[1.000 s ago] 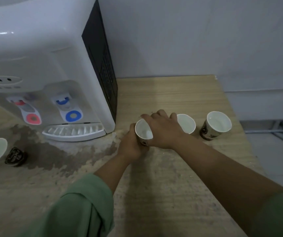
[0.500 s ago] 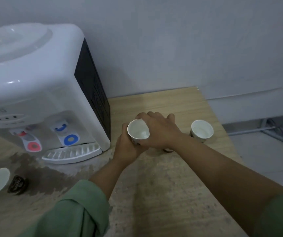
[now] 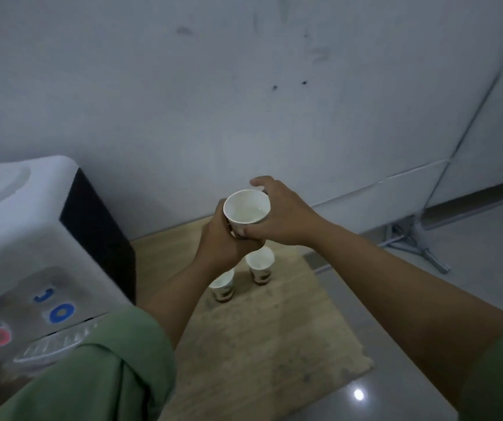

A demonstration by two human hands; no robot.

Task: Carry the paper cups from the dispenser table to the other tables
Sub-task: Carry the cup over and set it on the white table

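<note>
A white paper cup (image 3: 246,210) with liquid inside is raised well above the wooden dispenser table (image 3: 274,338). My left hand (image 3: 222,244) wraps its lower body from the left, and my right hand (image 3: 277,218) holds it from the right and behind. Two more paper cups stand on the table below: one (image 3: 260,264) upright and fully seen, the other (image 3: 223,286) partly hidden by my left forearm.
A white water dispenser (image 3: 37,253) with red and blue taps fills the left side, its drip tray (image 3: 55,344) at the front. A grey wall stands close behind. To the right lies glossy floor (image 3: 426,299) with a metal stand foot (image 3: 420,250).
Both hands have lifted the cup up off the table, and my head has risen and tilted up. The two other cups stay on the table.
</note>
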